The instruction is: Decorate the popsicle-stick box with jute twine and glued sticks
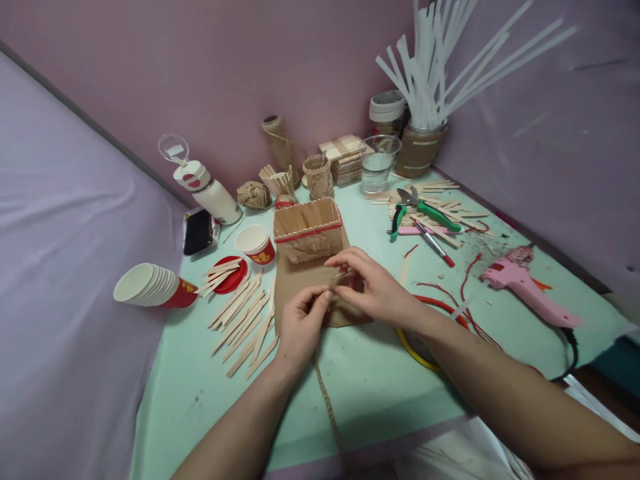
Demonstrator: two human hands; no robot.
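Note:
My left hand (304,323) and my right hand (367,283) meet over a piece of brown cardboard (295,283). Both pinch a braided jute cord (326,393), whose tail hangs from my left hand down past the table's front edge. The strands between my fingertips are partly hidden. Just beyond my hands stands a rectangular box of wooden sticks (310,243) with red trim along its rim, resting on the cardboard's far part.
Left are loose wooden sticks (240,320), a red lid (233,277) and stacked paper cups (150,285). Right lie green-handled pruning shears (420,210), a pink glue gun (533,287) and red cord (467,277). A plastic cup of water (376,170) and a jute spool (278,141) stand behind.

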